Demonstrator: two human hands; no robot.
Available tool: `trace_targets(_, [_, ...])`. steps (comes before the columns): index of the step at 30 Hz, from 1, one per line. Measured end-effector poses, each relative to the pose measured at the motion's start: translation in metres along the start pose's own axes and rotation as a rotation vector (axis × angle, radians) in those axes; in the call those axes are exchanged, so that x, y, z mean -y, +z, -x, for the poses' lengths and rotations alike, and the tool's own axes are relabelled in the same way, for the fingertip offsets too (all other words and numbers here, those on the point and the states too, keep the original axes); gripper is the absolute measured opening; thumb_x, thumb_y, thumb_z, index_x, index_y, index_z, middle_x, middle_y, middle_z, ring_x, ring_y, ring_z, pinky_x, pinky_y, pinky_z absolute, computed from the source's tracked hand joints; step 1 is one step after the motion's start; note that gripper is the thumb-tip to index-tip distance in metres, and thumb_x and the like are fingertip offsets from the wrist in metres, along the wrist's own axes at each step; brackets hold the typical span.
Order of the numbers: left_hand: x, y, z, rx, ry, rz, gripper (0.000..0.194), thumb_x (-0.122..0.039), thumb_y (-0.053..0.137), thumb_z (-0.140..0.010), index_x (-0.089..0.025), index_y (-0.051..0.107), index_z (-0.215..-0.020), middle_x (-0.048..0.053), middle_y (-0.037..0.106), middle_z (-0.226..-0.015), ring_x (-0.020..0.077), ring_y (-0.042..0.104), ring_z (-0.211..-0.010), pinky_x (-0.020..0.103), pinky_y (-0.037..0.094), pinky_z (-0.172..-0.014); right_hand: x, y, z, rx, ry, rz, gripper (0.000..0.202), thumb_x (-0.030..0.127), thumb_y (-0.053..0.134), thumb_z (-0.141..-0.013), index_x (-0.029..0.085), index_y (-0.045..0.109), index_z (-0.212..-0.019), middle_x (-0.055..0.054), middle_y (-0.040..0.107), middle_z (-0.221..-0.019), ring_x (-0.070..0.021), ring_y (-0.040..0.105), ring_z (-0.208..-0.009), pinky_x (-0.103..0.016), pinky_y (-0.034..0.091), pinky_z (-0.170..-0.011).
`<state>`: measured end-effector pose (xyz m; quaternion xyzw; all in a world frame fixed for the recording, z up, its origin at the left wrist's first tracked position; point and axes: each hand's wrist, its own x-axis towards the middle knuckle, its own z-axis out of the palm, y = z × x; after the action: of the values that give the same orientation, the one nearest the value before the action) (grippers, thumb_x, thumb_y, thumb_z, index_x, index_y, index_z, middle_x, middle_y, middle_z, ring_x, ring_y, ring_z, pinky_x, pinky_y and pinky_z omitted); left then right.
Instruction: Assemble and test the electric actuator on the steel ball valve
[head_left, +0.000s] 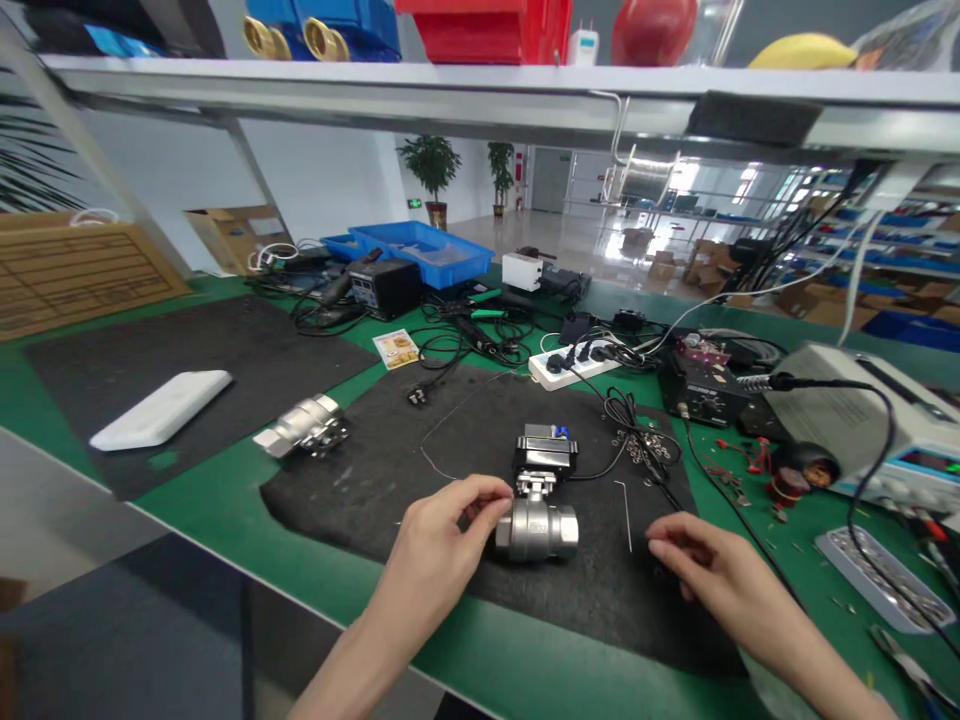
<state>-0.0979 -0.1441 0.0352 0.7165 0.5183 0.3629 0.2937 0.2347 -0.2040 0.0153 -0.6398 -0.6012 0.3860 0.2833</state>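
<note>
A steel ball valve (536,530) lies on the black mat, with a small black and silver actuator (546,455) mounted on top and a cable leading off to the right. My left hand (450,535) is at the valve's left end, thumb and forefinger pinched together; whether they hold something small or only touch the valve is unclear. Over the mat to the right, my right hand (701,560) has its fingertips pressed together, and anything between them is hidden. A thin L-shaped hex key (625,515) lies between the valve and my right hand.
A second steel valve (304,425) and a white block (161,410) lie left. Small nuts or washers (649,445) are scattered behind my right hand. A parts tray (885,580) and a bench instrument (862,410) stand right. Behind are a power strip (570,362) and tangled cables.
</note>
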Motion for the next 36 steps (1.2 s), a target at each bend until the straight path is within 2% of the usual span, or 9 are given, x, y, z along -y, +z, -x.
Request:
trace_targets(3, [0.001,0.000,-0.013,0.045,0.117,-0.006,0.015,-0.021,0.062,-0.099,-0.028,0.075,-0.101,-0.003,0.076,-0.104,0.0160,0.071,-0.097,0.028,0.052,-0.087,0.025,0.014,-0.009,0.002,0.008,-0.215,0.037,0.057,0.062,-0.094,0.021,0.064,-0.103,0.003,0.060,-0.071,-0.0131,0.056,-0.056,-0.025,0.042,-0.050])
trace_targets(6, [0.006,0.004,-0.022,0.100,0.238,-0.039,0.019,-0.016,0.058,-0.100,-0.025,0.076,-0.101,0.000,0.075,-0.104,0.0168,0.070,-0.096,0.028,0.053,-0.087,0.047,0.028,-0.023,0.029,0.023,-0.310,0.040,0.057,0.068,-0.090,0.019,0.066,-0.103,0.004,0.060,-0.061,-0.0126,0.054,-0.052,-0.024,0.040,-0.049])
trace_targets(9, [0.009,0.007,-0.028,0.117,0.320,-0.166,0.017,-0.017,0.059,-0.101,-0.024,0.074,-0.104,0.002,0.074,-0.103,0.0181,0.068,-0.096,0.030,0.052,-0.088,0.060,0.041,-0.037,0.052,0.036,-0.356,0.039,0.053,0.071,-0.089,0.018,0.069,-0.104,0.002,0.065,-0.064,-0.0113,0.052,-0.052,-0.023,0.040,-0.049])
trace_targets(11, [0.009,0.007,-0.031,0.130,0.355,-0.266,0.015,-0.019,0.058,-0.102,-0.024,0.072,-0.105,0.002,0.072,-0.102,0.0185,0.066,-0.097,0.030,0.051,-0.087,0.064,0.049,-0.046,0.046,-0.012,-0.326,0.034,0.048,0.071,-0.090,0.018,0.071,-0.106,0.002,0.066,-0.068,-0.0116,0.053,-0.054,-0.024,0.040,-0.050])
trace_targets(16, [0.005,0.000,-0.036,0.213,0.459,-0.503,0.014,-0.024,0.053,-0.105,-0.024,0.067,-0.110,0.001,0.069,-0.098,0.0191,0.064,-0.092,0.031,0.048,-0.080,0.073,0.064,-0.059,-0.100,-0.379,0.075,0.012,0.024,0.065,-0.096,0.024,0.074,-0.103,-0.001,0.074,-0.097,-0.0170,0.067,-0.087,-0.029,0.050,-0.080])
trace_targets(20, [0.005,-0.007,-0.041,0.247,0.661,-0.705,0.015,-0.023,0.053,-0.105,-0.026,0.066,-0.111,0.001,0.067,-0.098,0.0187,0.059,-0.081,0.034,0.042,-0.070,0.076,0.071,-0.062,-0.162,-0.598,0.419,0.016,0.015,0.061,-0.099,0.023,0.073,-0.103,-0.002,0.071,-0.100,-0.0166,0.067,-0.092,-0.027,0.049,-0.083])
trace_targets(24, [0.005,-0.015,-0.050,0.251,0.863,-0.750,0.016,-0.018,0.052,-0.103,-0.023,0.066,-0.108,0.004,0.065,-0.095,0.0201,0.058,-0.082,0.035,0.041,-0.070,0.078,0.074,-0.062,-0.185,-0.624,0.593,0.016,0.018,0.058,-0.101,0.024,0.072,-0.107,-0.003,0.068,-0.100,-0.0175,0.063,-0.090,-0.027,0.047,-0.078])
trace_targets(29, [0.006,-0.019,-0.061,0.284,1.037,-0.792,0.023,-0.013,0.048,-0.103,-0.020,0.067,-0.114,0.006,0.067,-0.094,0.0219,0.058,-0.081,0.037,0.044,-0.071,0.081,0.070,-0.063,-0.146,-0.672,0.769,0.015,0.021,0.055,-0.104,0.024,0.069,-0.105,-0.003,0.065,-0.099,-0.0172,0.059,-0.086,-0.028,0.039,-0.068])
trace_targets(36, [0.014,-0.020,-0.069,0.291,1.126,-0.792,0.025,-0.012,0.047,-0.103,-0.018,0.065,-0.119,0.009,0.070,-0.107,0.0224,0.063,-0.089,0.038,0.050,-0.079,0.085,0.055,-0.064,-0.050,-0.763,0.889,0.015,0.023,0.052,-0.107,0.023,0.064,-0.115,-0.002,0.067,-0.107,-0.0187,0.057,-0.091,-0.031,0.037,-0.065])
